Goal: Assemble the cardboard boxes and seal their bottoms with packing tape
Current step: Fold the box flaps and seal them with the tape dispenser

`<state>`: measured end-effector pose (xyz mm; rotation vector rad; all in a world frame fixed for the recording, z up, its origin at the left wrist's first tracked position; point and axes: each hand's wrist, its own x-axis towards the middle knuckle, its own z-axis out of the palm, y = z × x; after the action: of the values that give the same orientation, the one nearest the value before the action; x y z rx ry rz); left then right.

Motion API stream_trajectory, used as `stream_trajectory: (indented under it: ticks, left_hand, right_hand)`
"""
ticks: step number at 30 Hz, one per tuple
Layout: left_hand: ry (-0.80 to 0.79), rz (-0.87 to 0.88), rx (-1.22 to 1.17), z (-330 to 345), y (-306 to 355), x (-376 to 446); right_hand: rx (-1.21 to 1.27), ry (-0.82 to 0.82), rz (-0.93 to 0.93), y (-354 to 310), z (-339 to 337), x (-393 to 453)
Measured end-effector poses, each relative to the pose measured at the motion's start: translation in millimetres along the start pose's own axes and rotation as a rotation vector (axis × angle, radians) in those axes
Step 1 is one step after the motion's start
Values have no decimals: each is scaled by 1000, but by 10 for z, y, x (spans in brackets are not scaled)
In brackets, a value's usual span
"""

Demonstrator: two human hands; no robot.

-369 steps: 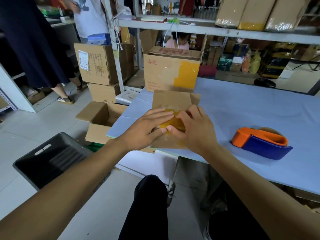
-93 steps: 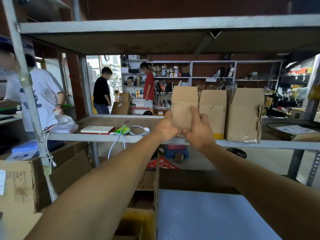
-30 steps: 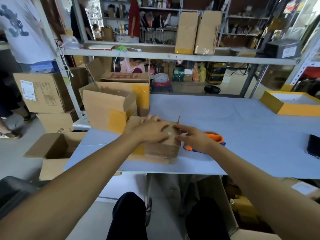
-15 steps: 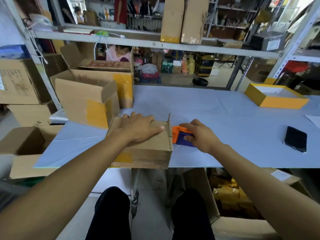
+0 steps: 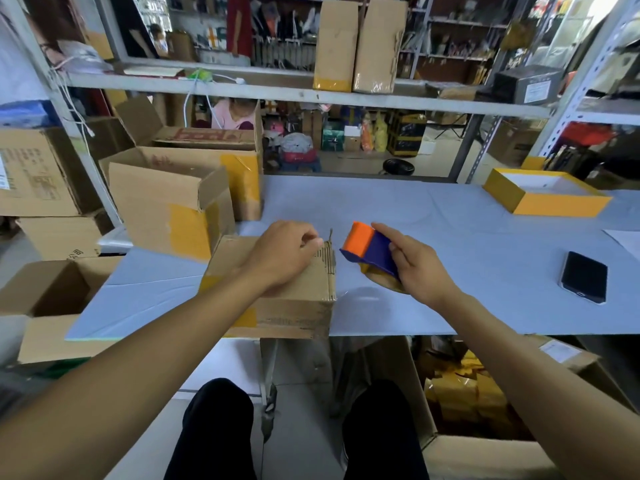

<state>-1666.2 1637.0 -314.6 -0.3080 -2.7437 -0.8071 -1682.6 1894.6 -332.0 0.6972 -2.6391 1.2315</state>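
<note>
A small cardboard box [image 5: 294, 308] lies at the near edge of the blue table [image 5: 450, 237], its folded flaps facing up and yellow tape on its left corner. My left hand [image 5: 285, 252] rests on top of it with the fingers curled, pressing the flaps down. Just right of the box, my right hand [image 5: 417, 263] holds the orange and blue tape dispenser [image 5: 369, 245] lifted off the table, its orange end pointing at the box's top right edge.
A taped open box [image 5: 166, 206] and a larger one [image 5: 214, 161] stand at the table's left. A yellow tray [image 5: 543, 199] sits far right, a black phone [image 5: 583, 277] near right. Flat box bundles [image 5: 356, 46] stand on the shelf. Open boxes lie on the floor left.
My right hand has picked the tape dispenser up off the table and tilted it toward the box. My left hand's fingers have curled on the box top.
</note>
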Motion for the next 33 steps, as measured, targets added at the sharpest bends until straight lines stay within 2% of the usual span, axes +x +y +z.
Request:
stream_trajectory:
  ticks: [2, 5, 8, 15, 22, 27, 33]
  left_hand:
    - [-12, -17, -93, 28, 122, 20]
    - [-60, -111, -241, 19, 236, 68]
    - [-133, -204, -418, 5, 278, 82]
    - [-184, -396, -811, -93, 343, 54]
    - [-219, -420, -803, -123, 352, 15]
    - [-239, -484, -882, -139, 375, 22]
    - [-248, -519, -838, -136, 360, 45]
  right_hand:
    - [64, -23, -11, -93, 14, -16]
    - [-61, 3, -81, -118, 55, 26]
    - [-15, -37, -68, -107, 68, 29]
    - [-38, -79, -86, -12, 44, 27]
    - [-138, -61, -133, 23, 47, 21]
    - [-117, -45, -156, 39, 50, 27]
    - [-106, -39, -154, 46, 58, 24]
